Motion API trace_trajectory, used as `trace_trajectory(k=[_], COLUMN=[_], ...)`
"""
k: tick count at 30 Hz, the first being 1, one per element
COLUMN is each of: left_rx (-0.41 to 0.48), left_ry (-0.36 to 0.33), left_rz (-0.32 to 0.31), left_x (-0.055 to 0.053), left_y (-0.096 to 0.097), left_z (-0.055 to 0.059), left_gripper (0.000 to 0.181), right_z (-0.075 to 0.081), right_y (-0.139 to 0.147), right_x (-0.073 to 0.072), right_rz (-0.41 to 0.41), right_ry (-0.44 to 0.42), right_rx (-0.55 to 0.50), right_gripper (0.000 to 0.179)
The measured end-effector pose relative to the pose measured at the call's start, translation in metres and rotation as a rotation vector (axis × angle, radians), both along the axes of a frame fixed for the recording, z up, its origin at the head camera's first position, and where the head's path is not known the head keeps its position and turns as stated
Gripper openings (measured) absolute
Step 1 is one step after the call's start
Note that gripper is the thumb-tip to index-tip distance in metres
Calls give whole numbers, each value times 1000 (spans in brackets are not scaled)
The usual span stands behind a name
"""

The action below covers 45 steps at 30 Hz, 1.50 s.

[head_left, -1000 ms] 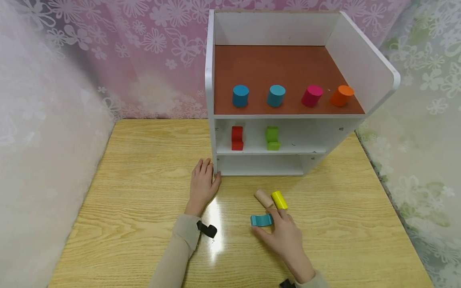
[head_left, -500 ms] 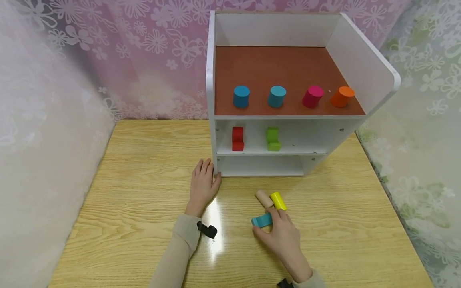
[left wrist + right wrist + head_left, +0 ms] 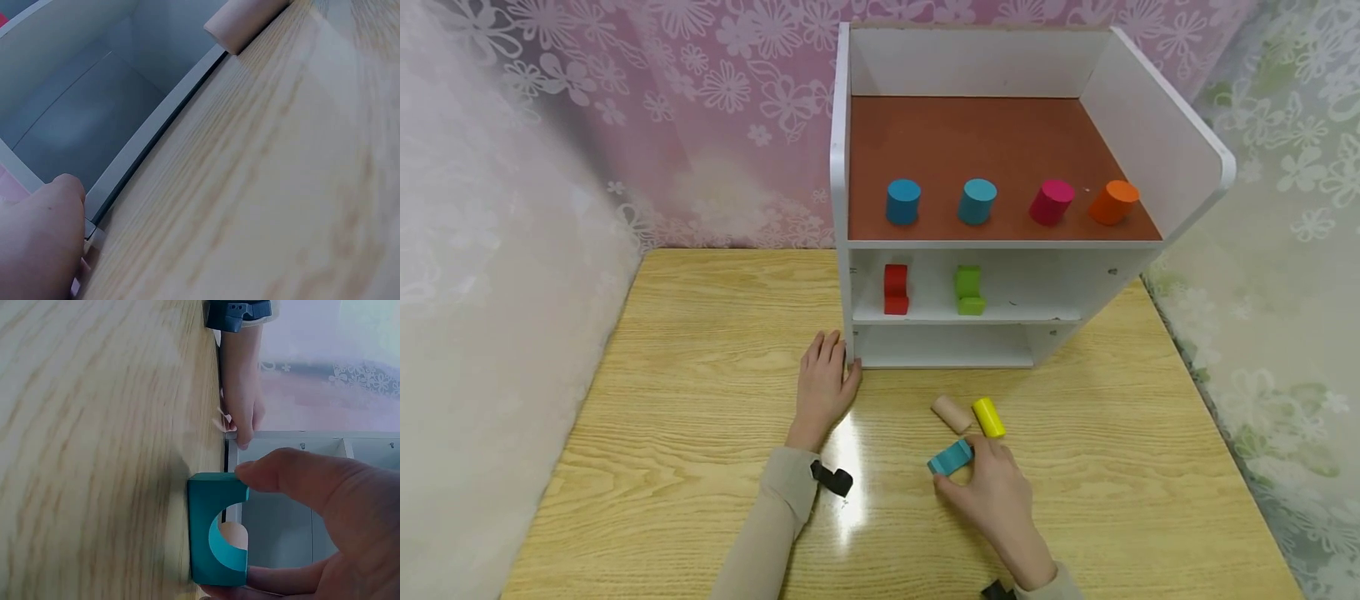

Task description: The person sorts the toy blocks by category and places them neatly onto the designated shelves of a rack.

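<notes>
My right hand (image 3: 994,492) pinches a teal arch block (image 3: 951,457) between thumb and fingers, low over the table. In the right wrist view the arch block (image 3: 215,531) has its half-round cutout facing the shelf, the thumb on one end and fingers on the other. Just beyond it lie a plain wooden cylinder (image 3: 952,414) and a yellow cylinder (image 3: 988,417), both on their sides. My left hand (image 3: 824,379) rests with relaxed fingers at the lower left front corner of the white shelf (image 3: 841,200); its thumb (image 3: 62,187) touches that corner in the left wrist view.
Several upright cylinders line the brown top, among them a blue one (image 3: 902,202), a light blue one (image 3: 977,202), a magenta one (image 3: 1051,202) and an orange one (image 3: 1113,202). Below them, a red arch block (image 3: 896,289) and a green arch block (image 3: 969,290) stand on the middle shelf.
The teal arch block has turned, its right end swinging away from the body, and shifted slightly right with my right hand. The yellow cylinder shifted slightly. My left hand stayed still.
</notes>
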<state>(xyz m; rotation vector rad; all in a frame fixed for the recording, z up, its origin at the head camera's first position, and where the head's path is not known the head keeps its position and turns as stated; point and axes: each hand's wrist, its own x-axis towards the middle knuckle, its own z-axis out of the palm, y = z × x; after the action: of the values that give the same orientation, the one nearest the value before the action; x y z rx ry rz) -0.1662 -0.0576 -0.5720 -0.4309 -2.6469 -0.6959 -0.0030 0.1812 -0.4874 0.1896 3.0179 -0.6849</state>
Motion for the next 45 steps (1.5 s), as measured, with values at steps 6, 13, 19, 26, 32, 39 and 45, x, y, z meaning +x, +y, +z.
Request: trace_trajectory(k=[6,13,19,26,32,39,45], left_rx=[-18,-29,-40,-33,-29,-23,-27], left_ry=[-3,-8,-18,-17,-6,9,-11], left_rz=[9,8,11,7,6,7,7], left_x=[0,0,-1,0,0,-1,-1], left_y=[0,0,0,0,0,-1,0], left_z=[2,4,3,4,3,1,0], left_gripper=[45,44,46,46,44,43,44], right_z=[5,23,39,62,91,124,147], right_y=[3,6,13,23,34,47,59], right_x=[-2,-6,-15,-25,-33,-46,-60], right_rz=[50,98,157,215,277,321,355], right_ry=[66,108,177,198,174,203,272], right_rx=[9,-2,13,-16,-30,-19,26], right_gripper=[67,62,62,63,62,62,59])
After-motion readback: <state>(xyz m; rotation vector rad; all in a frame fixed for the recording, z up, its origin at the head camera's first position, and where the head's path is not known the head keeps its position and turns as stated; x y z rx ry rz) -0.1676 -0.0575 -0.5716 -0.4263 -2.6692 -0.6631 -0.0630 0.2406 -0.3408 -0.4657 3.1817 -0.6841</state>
